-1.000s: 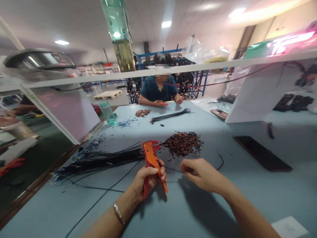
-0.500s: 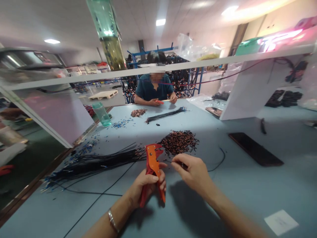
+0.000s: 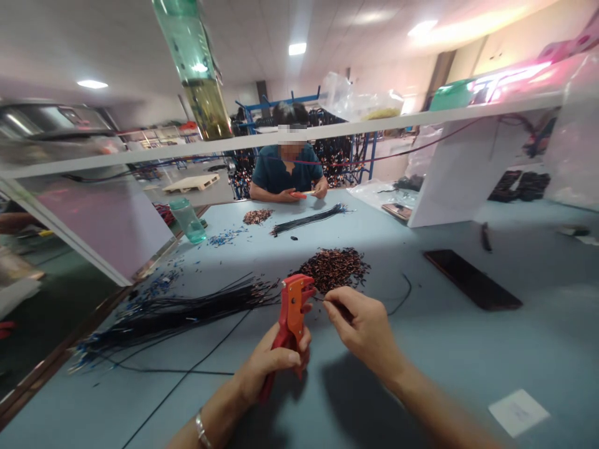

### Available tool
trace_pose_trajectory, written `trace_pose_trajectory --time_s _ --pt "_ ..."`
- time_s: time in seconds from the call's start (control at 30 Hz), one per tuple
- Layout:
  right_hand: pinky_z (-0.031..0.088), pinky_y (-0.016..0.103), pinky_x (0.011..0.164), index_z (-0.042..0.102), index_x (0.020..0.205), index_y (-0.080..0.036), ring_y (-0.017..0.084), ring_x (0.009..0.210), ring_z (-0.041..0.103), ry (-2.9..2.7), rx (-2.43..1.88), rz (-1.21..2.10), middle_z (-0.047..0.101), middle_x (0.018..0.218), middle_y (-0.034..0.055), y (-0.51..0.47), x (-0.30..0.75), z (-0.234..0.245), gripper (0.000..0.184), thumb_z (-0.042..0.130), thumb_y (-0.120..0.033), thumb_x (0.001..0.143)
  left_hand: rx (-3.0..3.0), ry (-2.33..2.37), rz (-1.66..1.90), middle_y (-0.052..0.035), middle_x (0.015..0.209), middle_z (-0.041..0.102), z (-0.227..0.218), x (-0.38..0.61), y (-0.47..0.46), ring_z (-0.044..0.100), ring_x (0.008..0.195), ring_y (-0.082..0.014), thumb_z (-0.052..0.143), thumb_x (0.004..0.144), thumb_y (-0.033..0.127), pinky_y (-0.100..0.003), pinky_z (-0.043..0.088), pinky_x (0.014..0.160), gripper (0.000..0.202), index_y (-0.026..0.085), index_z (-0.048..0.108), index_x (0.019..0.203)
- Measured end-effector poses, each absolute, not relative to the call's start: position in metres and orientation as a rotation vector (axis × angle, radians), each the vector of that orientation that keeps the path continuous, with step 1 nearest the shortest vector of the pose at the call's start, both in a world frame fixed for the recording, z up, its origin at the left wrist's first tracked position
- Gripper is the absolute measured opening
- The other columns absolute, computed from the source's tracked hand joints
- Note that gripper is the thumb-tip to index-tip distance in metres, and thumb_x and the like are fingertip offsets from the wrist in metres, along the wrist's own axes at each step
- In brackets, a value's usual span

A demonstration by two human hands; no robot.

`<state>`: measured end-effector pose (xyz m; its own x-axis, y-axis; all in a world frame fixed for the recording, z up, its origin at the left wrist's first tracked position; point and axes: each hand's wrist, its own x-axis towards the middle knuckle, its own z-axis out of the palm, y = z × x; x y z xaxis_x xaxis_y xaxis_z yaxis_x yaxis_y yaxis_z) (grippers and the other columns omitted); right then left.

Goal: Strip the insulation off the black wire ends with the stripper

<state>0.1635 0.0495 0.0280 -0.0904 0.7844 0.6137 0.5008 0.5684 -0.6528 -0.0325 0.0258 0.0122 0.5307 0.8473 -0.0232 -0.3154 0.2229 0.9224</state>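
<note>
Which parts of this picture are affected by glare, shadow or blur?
Head view: white-pink glare washes over the pinkish see-through plastic at upper right; head view: a soft shadow darkens the pale-blue tabletop below the bare right hand; head view: the silver metal vessel near the left edge looks blurred and stretched.

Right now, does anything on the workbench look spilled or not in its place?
Maybe the blue pieces: they lie strewn along the left of the workbench, whereas the black-and-copper offcuts sit mostly heaped beyond the wire stripper. Nothing else stands out.
</note>
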Motion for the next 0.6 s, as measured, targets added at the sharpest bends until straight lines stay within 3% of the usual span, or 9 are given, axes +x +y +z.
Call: trace_pose_trajectory --time_s 0.3,0.6 --pt "0.041 0.02 0.055 0.064 0.079 -0.019 0.011 0.055 0.056 -1.691 -1.054 0.365 0.065 0.066 -0.0011 0.048 0.163 0.028 0.013 0.055 -0.02 0.087 1.071 0.657 0.844 -0.0002 0.085 0.051 0.018 -0.039 0.032 0.05 0.066 -0.012 0.068 0.064 0.024 -0.027 0.043 0.059 0.062 0.019 0.054 0.124" --pt "0.041 0.02 0.058 0.063 0.076 -0.019 0.011 0.06 0.055 -1.749 -0.958 0.402 0.062 0.069 0.0003 0.053 0.172 0.035 0.017 0.054 -0.021 0.089 0.914 0.364 0.687 -0.0001 0.077 0.056 0.005 -0.037 0.035 0.05 0.057 -0.0103 0.065 0.057 0.015 -0.028 0.043 0.058 0.062 0.015 0.057 0.119"
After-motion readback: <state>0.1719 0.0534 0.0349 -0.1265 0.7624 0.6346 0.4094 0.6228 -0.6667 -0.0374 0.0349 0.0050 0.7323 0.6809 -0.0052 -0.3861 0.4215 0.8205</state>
